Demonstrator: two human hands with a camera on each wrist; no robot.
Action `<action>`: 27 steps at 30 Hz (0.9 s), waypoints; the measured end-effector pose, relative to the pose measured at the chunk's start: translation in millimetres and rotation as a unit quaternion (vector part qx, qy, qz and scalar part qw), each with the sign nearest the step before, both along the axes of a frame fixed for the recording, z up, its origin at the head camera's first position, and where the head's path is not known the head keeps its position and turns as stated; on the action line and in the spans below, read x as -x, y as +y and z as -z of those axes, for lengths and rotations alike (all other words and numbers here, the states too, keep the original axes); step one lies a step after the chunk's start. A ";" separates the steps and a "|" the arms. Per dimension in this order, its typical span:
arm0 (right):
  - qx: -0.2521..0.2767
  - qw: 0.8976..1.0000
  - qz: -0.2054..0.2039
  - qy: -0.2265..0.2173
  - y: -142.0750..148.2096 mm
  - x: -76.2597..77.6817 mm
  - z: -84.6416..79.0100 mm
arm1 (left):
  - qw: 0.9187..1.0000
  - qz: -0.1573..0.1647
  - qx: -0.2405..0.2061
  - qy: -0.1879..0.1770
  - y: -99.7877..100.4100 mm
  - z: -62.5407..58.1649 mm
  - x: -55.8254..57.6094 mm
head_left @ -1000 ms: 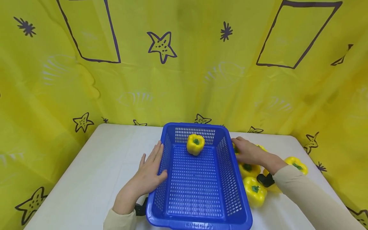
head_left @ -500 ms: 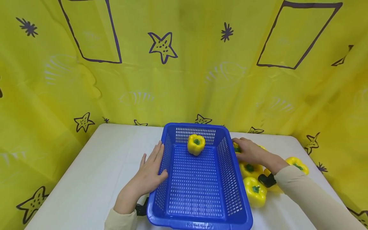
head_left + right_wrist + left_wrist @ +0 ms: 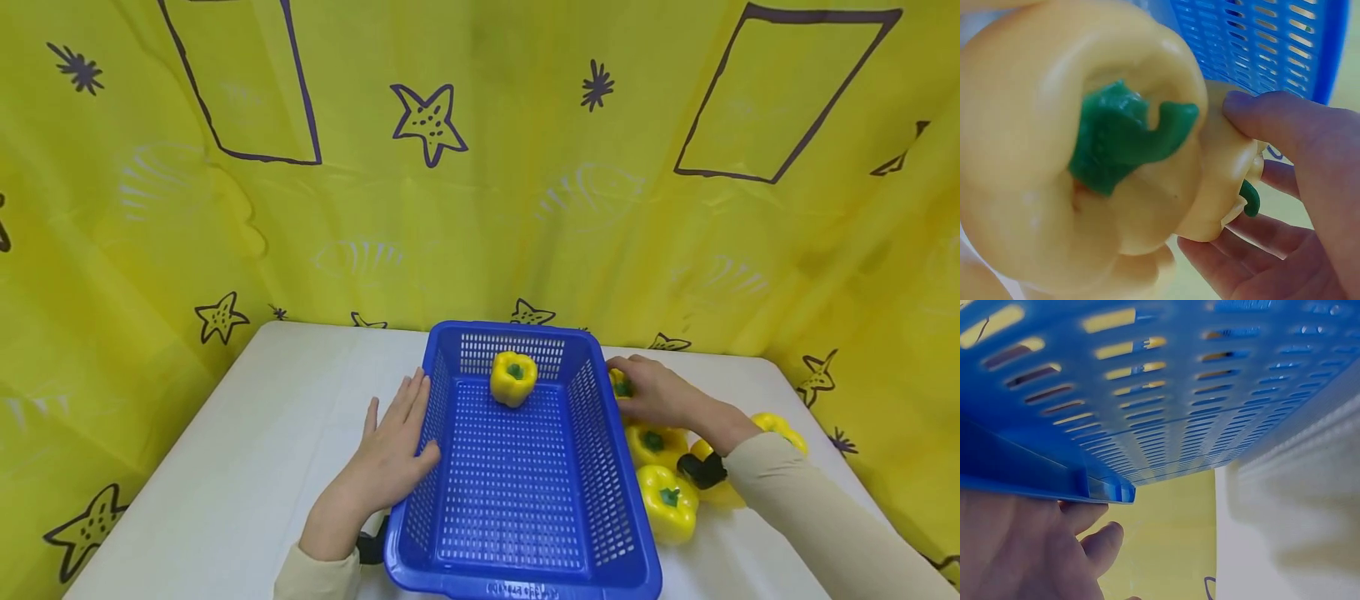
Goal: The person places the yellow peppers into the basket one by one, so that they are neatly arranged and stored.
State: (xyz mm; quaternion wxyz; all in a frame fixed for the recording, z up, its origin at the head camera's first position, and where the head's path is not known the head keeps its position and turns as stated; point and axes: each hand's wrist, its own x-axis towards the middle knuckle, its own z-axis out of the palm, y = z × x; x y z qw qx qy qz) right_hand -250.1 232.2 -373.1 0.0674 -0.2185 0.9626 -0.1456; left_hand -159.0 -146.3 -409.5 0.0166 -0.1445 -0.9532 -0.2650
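Observation:
A blue plastic basket (image 3: pixel 517 587) with slotted walls stands in the middle of the table, with one yellow bell pepper (image 3: pixel 513 380) inside near its far wall. My left hand (image 3: pixel 384 457) rests along the basket's left rim, its fingers straight. From below, the left wrist view shows that hand's thumb and fingers (image 3: pixel 1100 547) by the rim. Just outside the basket's far right side, my right hand (image 3: pixel 654 393) grips another yellow bell pepper (image 3: pixel 1219 169) between thumb and fingers. A larger-looking bell pepper (image 3: pixel 1035 144) with a green stem partly blocks the right wrist view.
Several more yellow bell peppers, including a near one (image 3: pixel 667 505) and a far right one (image 3: pixel 780 430), lie right of the basket around my right forearm. The white table (image 3: pixel 247 433) stretches left of the basket. A yellow patterned curtain (image 3: pixel 480 217) hangs behind.
Both hands stay almost where they were. Slightly more of the bell pepper under my right hand shows, and the head view has shifted a little.

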 end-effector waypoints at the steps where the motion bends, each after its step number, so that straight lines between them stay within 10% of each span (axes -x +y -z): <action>1: 0.000 1.000 0.003 -0.002 0.3 0.1 -0.8 | 1.000 -0.001 0.003 0.003 0.0 0.0 -0.3; 16: 0.006 0.999 -0.009 0.032 6.6 -0.4 -22.9 | 1.000 -0.005 0.021 -0.005 -1.0 1.0 -0.1; 27: -0.008 0.998 -0.030 -0.054 1.6 0.3 -9.2 | 1.000 -0.002 0.006 -0.012 0.4 0.0 1.2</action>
